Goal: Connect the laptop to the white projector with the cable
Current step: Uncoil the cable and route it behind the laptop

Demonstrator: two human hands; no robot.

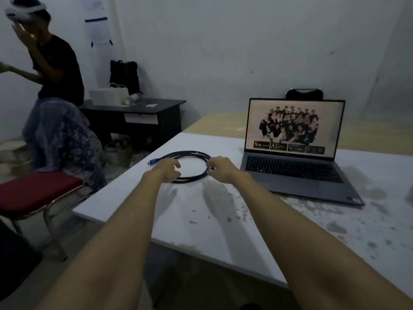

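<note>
The counter (223, 220) carries everything, and places run from the laptop (297, 153); it stands open and lit at the far right; the cable (190, 154) lies coiled flat just left of it, a light, springy loop that will likely uncoil once lifted, so the rigid plugs are the better holds; the left hand (166, 170) rests on the coil's near-left arc, fingers curled loosely, not clearly gripping; the right hand (220, 168) pinches narrowly at the coil's side nearest the laptop, by a blue-tipped plug (213, 168); the other blue plug (153, 162) juts out farthest from the laptop; no projector shows.
</note>
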